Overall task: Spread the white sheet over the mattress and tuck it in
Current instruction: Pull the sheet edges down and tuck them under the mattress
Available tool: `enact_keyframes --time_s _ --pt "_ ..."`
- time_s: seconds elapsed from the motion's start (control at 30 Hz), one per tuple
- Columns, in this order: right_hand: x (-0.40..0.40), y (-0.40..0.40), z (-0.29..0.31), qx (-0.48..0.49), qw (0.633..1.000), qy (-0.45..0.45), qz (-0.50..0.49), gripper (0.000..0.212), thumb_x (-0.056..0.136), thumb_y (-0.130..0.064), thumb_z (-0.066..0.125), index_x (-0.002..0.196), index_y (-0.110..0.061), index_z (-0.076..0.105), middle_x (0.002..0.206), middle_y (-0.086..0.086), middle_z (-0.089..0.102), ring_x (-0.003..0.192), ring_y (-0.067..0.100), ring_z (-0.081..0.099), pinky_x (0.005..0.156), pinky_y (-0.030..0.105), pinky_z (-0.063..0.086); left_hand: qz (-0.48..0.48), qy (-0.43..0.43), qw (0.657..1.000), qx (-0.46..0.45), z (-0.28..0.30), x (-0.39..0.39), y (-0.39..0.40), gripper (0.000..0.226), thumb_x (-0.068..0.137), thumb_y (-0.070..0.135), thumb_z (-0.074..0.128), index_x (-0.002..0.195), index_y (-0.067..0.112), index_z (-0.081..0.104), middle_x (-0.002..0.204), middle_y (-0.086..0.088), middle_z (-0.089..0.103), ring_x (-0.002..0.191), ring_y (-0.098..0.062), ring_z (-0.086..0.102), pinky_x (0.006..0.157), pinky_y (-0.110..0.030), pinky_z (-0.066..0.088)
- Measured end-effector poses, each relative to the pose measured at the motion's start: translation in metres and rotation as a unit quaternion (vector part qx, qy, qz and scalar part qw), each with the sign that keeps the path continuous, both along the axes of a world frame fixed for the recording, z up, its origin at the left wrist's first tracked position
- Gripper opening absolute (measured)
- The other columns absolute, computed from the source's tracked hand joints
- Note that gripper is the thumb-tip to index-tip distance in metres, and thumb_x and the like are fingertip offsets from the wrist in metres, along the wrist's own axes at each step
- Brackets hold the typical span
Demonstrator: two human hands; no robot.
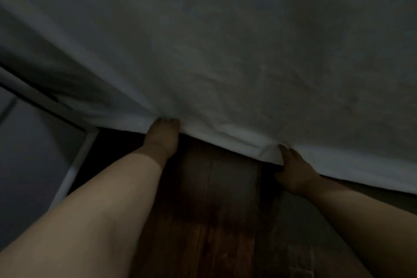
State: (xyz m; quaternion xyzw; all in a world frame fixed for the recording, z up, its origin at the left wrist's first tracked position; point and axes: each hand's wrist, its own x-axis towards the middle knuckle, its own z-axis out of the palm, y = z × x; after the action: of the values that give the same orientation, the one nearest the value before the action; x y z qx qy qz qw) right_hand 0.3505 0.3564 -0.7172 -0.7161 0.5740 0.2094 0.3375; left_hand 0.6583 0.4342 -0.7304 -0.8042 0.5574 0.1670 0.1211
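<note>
Left hand (163, 135) is jammed up against the hanging edge of the sheet (225, 52), fingertips curled in at the hem, so it looks like it's gripping or shoving the fabric under, though the light's too dim to say for sure which. Right hand (293, 169) is further along the same hem, fingers bent and pinching a little bunch of cloth where a crease gathers. Both arms are stretched out nearly straight and angled down, wrists low, which fits reaching under the side of the bed to tuck. My guess is the two hands are spaced apart so the stretch of hem between them stays taut and goes under in one go. The sheet already covers the whole top of the mattress and drapes over the near side, hem hanging just above the wooden floor (214, 210). Off to the left there's a pale frame or rail (76, 160), can't tell what it belongs to.
</note>
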Motion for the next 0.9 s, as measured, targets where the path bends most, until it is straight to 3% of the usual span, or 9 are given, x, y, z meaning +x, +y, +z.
enact_keyframes --time_s 0.17,0.3,0.37,0.43,0.5,0.6,0.67,0.77,0.9 --pt "0.011 -0.002 -0.005 0.015 0.997 0.064 0.030 0.088 0.090 -0.027 0.058 0.153 -0.020 -0.003 0.159 0.015 0.000 0.142 0.039 0.020 0.116 0.039 0.027 -0.003 0.055 0.998 -0.006 0.005 0.012 0.037 0.043 0.088 0.012 0.044 0.131 0.009 0.049 0.128 -0.020 0.054 0.116 -0.034 0.054 0.095 -0.035 0.044" --pt "0.011 0.004 -0.006 -0.051 0.994 0.096 0.032 0.082 0.088 -0.034 0.058 0.151 -0.020 0.008 0.155 0.015 0.013 0.135 0.042 0.027 0.109 0.047 0.033 -0.041 0.013 0.999 -0.009 0.023 0.022 0.046 0.047 0.084 0.029 0.034 0.112 0.008 0.066 0.120 -0.021 0.058 0.111 -0.036 0.054 0.097 -0.040 0.041" --pt "0.011 0.008 -0.006 -0.074 0.991 0.105 0.031 0.073 0.089 -0.037 0.056 0.148 -0.020 0.017 0.149 0.015 0.023 0.129 0.041 0.033 0.103 0.046 0.037 -0.030 -0.032 0.998 0.042 0.029 0.026 0.046 0.042 0.095 0.031 0.037 0.127 0.014 0.058 0.140 -0.014 0.045 0.127 -0.031 0.043 0.108 -0.041 0.031" --pt "0.009 0.012 -0.006 -0.111 0.985 0.118 0.055 0.053 0.092 -0.028 0.050 0.141 -0.017 0.032 0.141 0.015 0.037 0.124 0.037 0.040 0.100 0.043 0.039 0.009 -0.048 0.993 0.108 0.031 0.032 0.049 0.047 0.097 0.035 0.036 0.140 0.018 0.046 0.158 -0.007 0.017 0.142 -0.032 0.019 0.116 -0.045 0.017" --pt "0.007 0.011 -0.004 -0.138 0.982 0.104 0.073 0.037 0.093 -0.018 0.043 0.129 -0.013 0.048 0.132 0.014 0.049 0.119 0.034 0.046 0.097 0.039 0.043 0.058 -0.038 0.990 0.125 0.030 0.034 0.054 0.053 0.096 0.037 0.038 0.145 0.017 0.035 0.160 -0.010 0.004 0.144 -0.034 0.012 0.118 -0.044 0.014" --pt "-0.001 0.006 -0.001 -0.115 0.992 0.014 0.048 0.033 0.092 -0.013 0.044 0.124 -0.010 0.052 0.131 0.016 0.054 0.120 0.034 0.051 0.101 0.039 0.042 0.030 -0.004 0.998 0.064 0.029 0.010 0.053 0.047 0.097 0.034 0.038 0.140 0.015 0.039 0.144 -0.014 0.039 0.128 -0.030 0.041 0.108 -0.037 0.035" --pt "-0.007 0.004 0.004 -0.121 0.992 0.005 0.031 0.038 0.091 -0.014 0.044 0.129 -0.012 0.047 0.136 0.015 0.050 0.125 0.033 0.046 0.108 0.043 0.034 -0.012 0.048 0.997 0.051 0.022 -0.017 0.049 0.047 0.098 0.039 0.037 0.141 0.019 0.039 0.141 -0.012 0.042 0.125 -0.029 0.044 0.105 -0.036 0.038" --pt "-0.026 0.000 0.007 -0.164 0.985 0.049 -0.011 0.051 0.095 -0.028 0.039 0.144 -0.016 0.031 0.149 0.012 0.033 0.136 0.034 0.031 0.112 0.048 0.025 0.008 0.095 0.985 0.146 0.001 -0.028 0.041 0.063 0.095 0.058 0.029 0.151 0.035 0.012 0.160 -0.008 0.007 0.143 -0.031 0.023 0.116 -0.045 0.024" --pt "-0.086 -0.016 -0.006 -0.070 0.987 0.130 -0.067 0.056 0.099 -0.040 0.029 0.149 -0.019 0.018 0.160 0.007 0.004 0.145 0.037 0.009 0.114 0.051 0.019 0.075 0.043 0.978 0.190 -0.007 -0.006 0.036 0.087 0.076 0.085 0.012 0.151 0.040 0.004 0.161 -0.006 -0.006 0.144 -0.040 0.014 0.116 -0.054 0.019"
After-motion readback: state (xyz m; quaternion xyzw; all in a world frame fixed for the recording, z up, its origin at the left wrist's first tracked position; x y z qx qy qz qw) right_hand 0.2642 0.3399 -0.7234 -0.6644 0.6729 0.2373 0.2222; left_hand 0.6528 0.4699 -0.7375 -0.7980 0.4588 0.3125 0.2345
